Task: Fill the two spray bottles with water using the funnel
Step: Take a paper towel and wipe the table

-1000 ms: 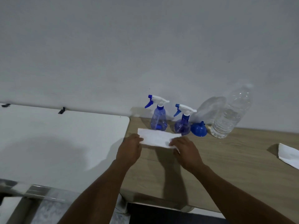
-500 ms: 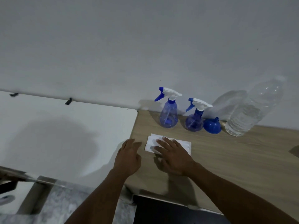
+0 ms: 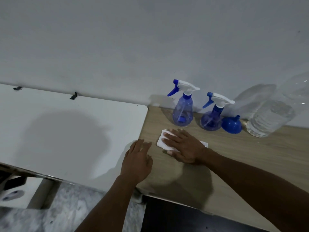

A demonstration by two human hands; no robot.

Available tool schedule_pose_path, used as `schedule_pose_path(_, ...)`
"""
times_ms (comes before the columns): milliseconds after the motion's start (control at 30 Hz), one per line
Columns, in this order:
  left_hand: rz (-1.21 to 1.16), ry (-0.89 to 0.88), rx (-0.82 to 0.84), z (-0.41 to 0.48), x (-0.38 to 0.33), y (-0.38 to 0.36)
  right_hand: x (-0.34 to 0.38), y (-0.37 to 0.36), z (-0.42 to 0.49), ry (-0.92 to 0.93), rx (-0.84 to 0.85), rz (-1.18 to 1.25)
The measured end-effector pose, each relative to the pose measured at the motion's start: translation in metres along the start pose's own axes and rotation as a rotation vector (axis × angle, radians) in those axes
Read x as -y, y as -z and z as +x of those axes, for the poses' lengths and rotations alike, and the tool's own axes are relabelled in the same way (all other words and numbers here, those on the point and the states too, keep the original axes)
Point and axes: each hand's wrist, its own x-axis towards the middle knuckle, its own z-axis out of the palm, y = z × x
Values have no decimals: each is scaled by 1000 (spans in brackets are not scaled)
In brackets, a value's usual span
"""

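Two blue spray bottles stand capped against the wall: the taller left one (image 3: 182, 113) and the rounder right one (image 3: 211, 118). A blue funnel (image 3: 231, 124) lies mouth-down beside the right bottle. A large clear water bottle (image 3: 270, 117), partly full, stands at the far right. My right hand (image 3: 183, 145) presses flat, fingers straight, on a folded white paper towel (image 3: 161, 142) in front of the bottles. My left hand (image 3: 138, 159) hovers with spread fingers over the left edge of the wooden table (image 3: 250, 156), holding nothing.
A white table (image 3: 66, 131) adjoins the wooden one on the left, both against a plain wall. Marbled floor shows below the gap, with a white object (image 3: 11, 195) at the lower left.
Both hands held the paper towel up a second ago. My right hand has laid it on the table and pressed it flat, and my left hand has let go and drawn left.
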Motion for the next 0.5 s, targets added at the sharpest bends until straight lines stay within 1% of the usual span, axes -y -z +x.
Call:
schedule_pose_path(67,0,-6,-12,-1,-3,0,3,0,4,29,-76,-1)
schedule_pose_path(167,0,10,0,1,-10,-1,7,-10,8,62,-53,4)
schedule_pose_path(267,-6,14,-1,2,-18,-4,1,-15,5,-31,-32,13)
schedule_pose_path(400,12,-17,0,-4,-29,-9,-6,-14,-16,-192,-56,42)
schedule_pose_path(500,36,0,15,-11,-40,-10,-16,-13,-41,-276,-70,77)
